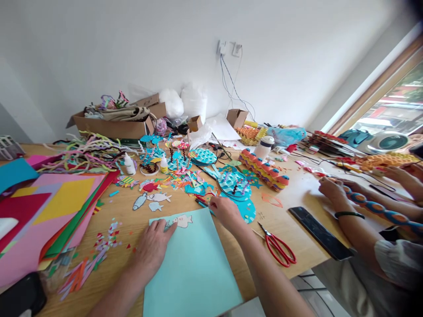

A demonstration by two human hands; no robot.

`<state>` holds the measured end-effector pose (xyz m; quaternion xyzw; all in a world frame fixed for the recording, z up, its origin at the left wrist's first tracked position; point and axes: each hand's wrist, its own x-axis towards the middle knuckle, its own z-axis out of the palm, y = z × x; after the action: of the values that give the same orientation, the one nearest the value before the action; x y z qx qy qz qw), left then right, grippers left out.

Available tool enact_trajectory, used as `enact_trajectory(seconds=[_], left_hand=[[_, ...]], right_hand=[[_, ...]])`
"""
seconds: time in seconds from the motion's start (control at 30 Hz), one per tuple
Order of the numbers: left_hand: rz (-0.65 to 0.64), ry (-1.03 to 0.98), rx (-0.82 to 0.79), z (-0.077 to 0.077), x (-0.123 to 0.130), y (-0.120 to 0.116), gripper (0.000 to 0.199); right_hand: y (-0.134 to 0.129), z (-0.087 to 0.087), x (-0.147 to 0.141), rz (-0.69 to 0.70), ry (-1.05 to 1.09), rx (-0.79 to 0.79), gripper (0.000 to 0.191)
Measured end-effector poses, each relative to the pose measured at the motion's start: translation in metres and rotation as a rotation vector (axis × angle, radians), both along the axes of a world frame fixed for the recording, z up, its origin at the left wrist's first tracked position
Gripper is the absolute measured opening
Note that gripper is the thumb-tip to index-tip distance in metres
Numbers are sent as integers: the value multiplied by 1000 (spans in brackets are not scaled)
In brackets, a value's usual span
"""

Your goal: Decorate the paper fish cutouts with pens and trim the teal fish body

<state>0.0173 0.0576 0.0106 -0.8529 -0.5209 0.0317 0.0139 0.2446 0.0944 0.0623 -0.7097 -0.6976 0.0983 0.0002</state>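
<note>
My left hand point(153, 244) lies on a light blue sheet of paper point(194, 268), fingers stretched toward its top edge. Its fingertips touch or nearly touch a pale pink paper fish point(183, 221) on that sheet; a second small grey shape beside it is partly covered. My right hand point(228, 212) is beyond the sheet's upper right corner, fingers curled together beside some coloured pens point(201, 201). Whatever its fingertips hold is hidden. Several cut-out fish lie above the sheet, among them a blue-grey fish point(139, 201). Red-handled scissors point(279, 247) rest on the right.
Stacked coloured paper point(59, 207) and paper scraps point(99, 251) lie to the left. Glue bottles point(129, 165) and blue paper crafts point(233, 182) stand farther back. A black phone point(319, 233) is on the right, near another person's hands point(333, 193) holding a painted egg-carton strip point(373, 207).
</note>
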Motion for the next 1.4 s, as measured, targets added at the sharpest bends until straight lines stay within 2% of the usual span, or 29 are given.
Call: enact_trajectory(seconds=[0.13, 0.33, 0.53, 0.63, 0.8, 1.0, 1.4], left_hand=[[-2, -21, 15, -3, -1, 0, 53], [-3, -19, 32, -6, -1, 0, 56], [1, -15, 39, -9, 0, 0, 56], [2, -26, 51, -10, 0, 0, 55], [-7, -37, 71, -13, -1, 0, 56], [6, -37, 70, -13, 0, 0, 56], [9, -35, 74, -15, -1, 0, 58]], right_hand=[[-7, -10, 17, -40, -9, 1, 31], [-8, -16, 16, -26, -56, 63, 36], [-14, -20, 13, 28, -128, 28, 23], [-16, -23, 9, 8, -151, 22, 24], [-12, -19, 3, -23, -186, 34, 27], [-15, -12, 13, -18, -178, 91, 22], [-13, -17, 6, -26, -163, -12, 27]])
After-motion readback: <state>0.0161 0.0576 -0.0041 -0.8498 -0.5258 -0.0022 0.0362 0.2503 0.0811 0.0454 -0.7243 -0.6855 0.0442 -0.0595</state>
